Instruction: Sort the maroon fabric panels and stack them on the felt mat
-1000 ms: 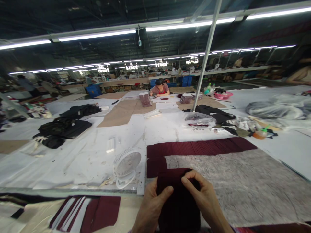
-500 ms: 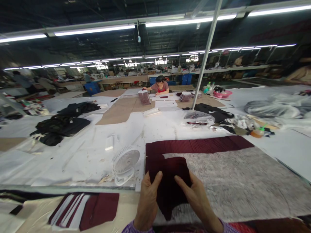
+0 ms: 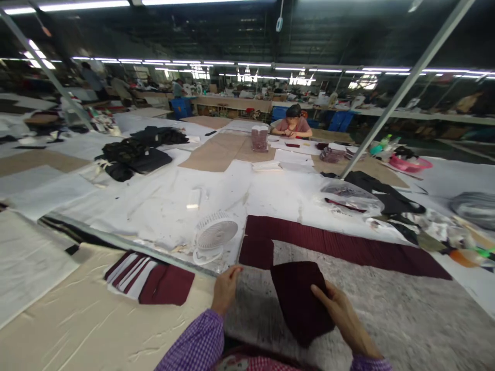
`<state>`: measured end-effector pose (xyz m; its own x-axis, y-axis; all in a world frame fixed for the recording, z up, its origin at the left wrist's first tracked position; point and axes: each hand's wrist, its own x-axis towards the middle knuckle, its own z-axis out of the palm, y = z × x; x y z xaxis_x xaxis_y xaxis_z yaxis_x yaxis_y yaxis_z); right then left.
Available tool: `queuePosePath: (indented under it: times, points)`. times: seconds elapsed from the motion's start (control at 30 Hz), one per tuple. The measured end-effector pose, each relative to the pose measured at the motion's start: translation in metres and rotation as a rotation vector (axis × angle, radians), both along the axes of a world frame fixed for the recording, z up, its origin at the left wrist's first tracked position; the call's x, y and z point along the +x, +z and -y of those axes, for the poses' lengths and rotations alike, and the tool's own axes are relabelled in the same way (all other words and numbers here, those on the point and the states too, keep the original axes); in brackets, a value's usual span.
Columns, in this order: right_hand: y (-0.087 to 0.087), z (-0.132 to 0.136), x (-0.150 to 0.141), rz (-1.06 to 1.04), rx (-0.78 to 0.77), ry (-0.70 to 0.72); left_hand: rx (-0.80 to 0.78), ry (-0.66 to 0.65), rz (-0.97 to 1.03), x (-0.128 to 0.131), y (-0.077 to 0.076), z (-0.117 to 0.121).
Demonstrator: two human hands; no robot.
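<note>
My right hand grips a dark maroon fabric piece, pointed at its lower end, with the thumb on top and the fingers under the right edge. It is held over a mottled grey board. My left hand is closed in a pinch by the board's left edge, apart from that piece; whatever its fingertips hold, if anything, I cannot make out. Just beyond, a small maroon piece lies flat at the board's corner. A long row of overlapping maroon pieces runs along the board's far edge.
A white fan stands left of the board. Maroon and white pieces lie fanned on cream cloth at the left. Dark garments, a plastic bag and a slanted metal pole are farther off. A person sits across the table.
My left hand has let go of the maroon fabric and moved left of it. The right hand alone holds the piece, tilted now. The view has swung left and down.
</note>
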<state>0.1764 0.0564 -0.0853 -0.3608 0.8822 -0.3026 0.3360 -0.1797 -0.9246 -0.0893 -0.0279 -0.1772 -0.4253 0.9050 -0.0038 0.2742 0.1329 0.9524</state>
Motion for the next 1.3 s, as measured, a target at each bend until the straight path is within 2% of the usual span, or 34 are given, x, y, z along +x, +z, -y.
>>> queuePosePath:
  times: [0.07,0.1,0.17,0.3,0.5,0.6,0.73,0.9,1.03,1.3]
  points:
    - [-0.011,-0.019,0.007,0.067,0.010,0.099,-0.016,0.063,-0.167,-0.026,-0.036,0.001]
    - [-0.016,-0.030,0.007,0.098,0.020,0.134,-0.008,0.055,-0.239,-0.037,-0.051,0.000]
    - [-0.026,-0.051,0.002,0.160,0.040,0.207,0.011,0.028,-0.376,-0.050,-0.072,-0.002]
    - [-0.039,-0.094,-0.030,0.273,0.049,0.403,-0.021,0.020,-0.595,-0.051,-0.090,-0.016]
    - [-0.058,-0.150,-0.097,0.431,-0.017,0.739,-0.185,0.174,-0.784,-0.047,-0.112,-0.046]
    - [-0.075,-0.175,-0.125,0.522,0.006,0.856,-0.234,0.206,-0.835,-0.048,-0.118,-0.049]
    - [-0.102,-0.198,-0.152,0.659,0.086,0.970,-0.254,0.198,-0.875,-0.050,-0.119,-0.049]
    - [-0.127,-0.203,-0.161,0.869,0.261,0.962,-0.271,0.188,-0.879,-0.051,-0.121,-0.050]
    - [-0.133,-0.199,-0.160,0.968,0.339,0.934,-0.283,0.178,-0.868,-0.052,-0.124,-0.050]
    - [-0.137,-0.200,-0.166,0.995,0.402,0.930,-0.289,0.184,-0.880,-0.053,-0.123,-0.050]
